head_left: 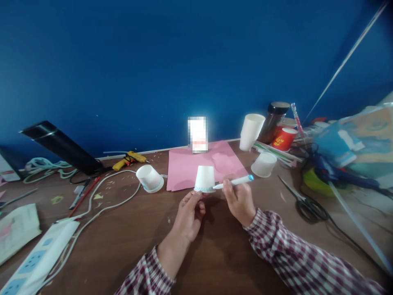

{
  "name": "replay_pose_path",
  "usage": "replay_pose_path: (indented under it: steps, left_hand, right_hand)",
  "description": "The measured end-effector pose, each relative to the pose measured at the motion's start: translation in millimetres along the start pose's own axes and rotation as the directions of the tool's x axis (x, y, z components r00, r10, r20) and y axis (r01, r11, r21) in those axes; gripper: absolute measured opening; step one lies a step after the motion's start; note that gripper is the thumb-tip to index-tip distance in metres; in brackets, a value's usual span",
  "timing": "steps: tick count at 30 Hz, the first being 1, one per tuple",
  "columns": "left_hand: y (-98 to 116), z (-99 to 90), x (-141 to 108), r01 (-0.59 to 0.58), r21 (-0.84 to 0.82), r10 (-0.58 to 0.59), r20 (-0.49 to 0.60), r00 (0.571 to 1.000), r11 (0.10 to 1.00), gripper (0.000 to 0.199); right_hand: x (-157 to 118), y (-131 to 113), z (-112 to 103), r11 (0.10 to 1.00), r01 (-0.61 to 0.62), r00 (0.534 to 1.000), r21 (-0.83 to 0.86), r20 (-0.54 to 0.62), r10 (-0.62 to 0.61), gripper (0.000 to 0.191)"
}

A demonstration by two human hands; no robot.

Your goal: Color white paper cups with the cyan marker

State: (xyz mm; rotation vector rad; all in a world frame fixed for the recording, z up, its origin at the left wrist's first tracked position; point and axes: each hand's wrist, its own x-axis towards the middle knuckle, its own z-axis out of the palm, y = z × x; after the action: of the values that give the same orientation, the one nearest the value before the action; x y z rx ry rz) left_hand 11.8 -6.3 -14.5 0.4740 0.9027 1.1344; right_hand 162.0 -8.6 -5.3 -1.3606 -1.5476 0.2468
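Between my hands is a white paper cup (pixel 205 177), upside down, with a row of blue marks along its rim. My left hand (pixel 190 211) pinches that rim from below. In my right hand (pixel 238 200) is a white marker (pixel 236 181) with a blue end, its tip touching or very close to the cup's rim on the right. To the left stands another cup (pixel 149 179) with blue marks round its rim and paper curling up from it. Pink paper sheets (pixel 184 168) lie just behind the cup I hold.
On the right are scissors (pixel 307 205), a white cup (pixel 264 164), stacked paper cups (pixel 251 132), a red cup (pixel 284 139) and a dark jar (pixel 273 123). Leftward lie a yellow glue gun (pixel 130 159), a white cable (pixel 107 211) and a power strip (pixel 39 256). A blue wall (pixel 153 73) rises behind.
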Motion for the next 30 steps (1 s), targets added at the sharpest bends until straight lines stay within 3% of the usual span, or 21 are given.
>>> replay_pose_path:
  steps: [5,9,12,18,23,27,30]
  left_hand:
    - [-0.5,-2.2,2.1,0.017,-0.046,-0.017,-0.004,1.000,0.999,0.026]
    - [3.2,-1.8,3.0,0.037,-0.121,-0.039,-0.010,0.999,0.992,0.018]
    - [8.4,-0.5,2.4,0.140,-0.268,-0.141,0.014,0.990,0.953,0.008]
    - [13.7,-1.3,-2.4,0.282,-0.398,-0.258,0.115,0.959,0.873,0.009]
    - [9.8,-0.7,-3.8,0.288,-0.335,-0.253,0.146,0.956,0.897,0.008]
    - [2.0,3.7,-6.2,0.121,-0.087,-0.107,0.152,0.983,0.989,0.017]
    - [-3.6,6.1,-8.2,0.018,0.080,-0.029,0.143,0.989,0.997,0.020]
  right_hand:
    - [-0.8,-2.4,1.0,0.995,-0.039,0.999,0.087,0.035,0.036,0.030]
    - [-0.5,-4.6,3.3,0.952,-0.107,0.989,0.286,-0.065,0.131,0.030]
    - [0.4,-2.9,6.7,0.895,-0.122,0.977,0.428,-0.108,0.185,0.024]
    - [2.8,4.0,9.7,0.935,-0.114,0.984,0.335,-0.088,0.152,0.028]
    - [2.5,2.1,9.5,0.904,-0.199,0.976,0.378,-0.003,0.216,0.035]
    - [3.0,-0.7,9.8,0.899,-0.214,0.967,0.383,-0.049,0.251,0.035]
    - [3.9,-3.8,7.9,0.919,-0.207,0.967,0.336,-0.073,0.245,0.038]
